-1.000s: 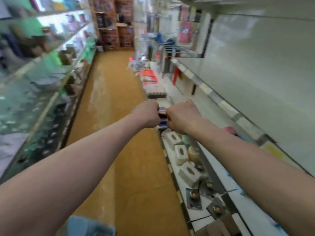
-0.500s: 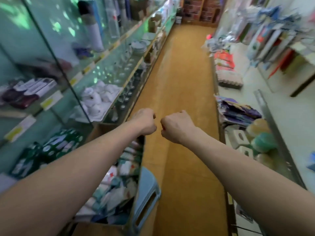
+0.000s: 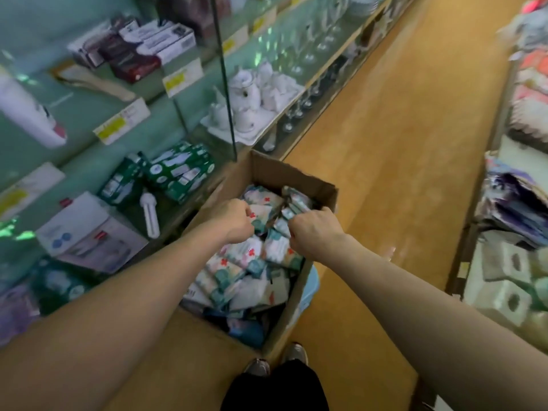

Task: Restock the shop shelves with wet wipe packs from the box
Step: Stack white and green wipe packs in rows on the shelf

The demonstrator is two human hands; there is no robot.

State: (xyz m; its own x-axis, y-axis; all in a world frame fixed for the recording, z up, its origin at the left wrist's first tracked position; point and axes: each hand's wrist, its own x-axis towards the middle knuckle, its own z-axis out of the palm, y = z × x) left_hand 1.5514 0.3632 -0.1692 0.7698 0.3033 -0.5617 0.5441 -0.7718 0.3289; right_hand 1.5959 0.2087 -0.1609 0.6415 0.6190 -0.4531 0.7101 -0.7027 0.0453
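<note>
Wet wipe packs point(image 3: 237, 253), teal-white with red marks, fill the box point(image 3: 275, 170).

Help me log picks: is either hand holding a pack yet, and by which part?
Cannot tell. The left hand and right hand are curled over the packs in the box, but their backs hide the fingers, so no grip shows.

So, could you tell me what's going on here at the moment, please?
A person stands over an open cardboard box full of wet wipe packs. The left hand and right hand are both down at the top packs, fingers curled; whether they grip any is unclear. No pack is lifted clear of the box yet.
</note>
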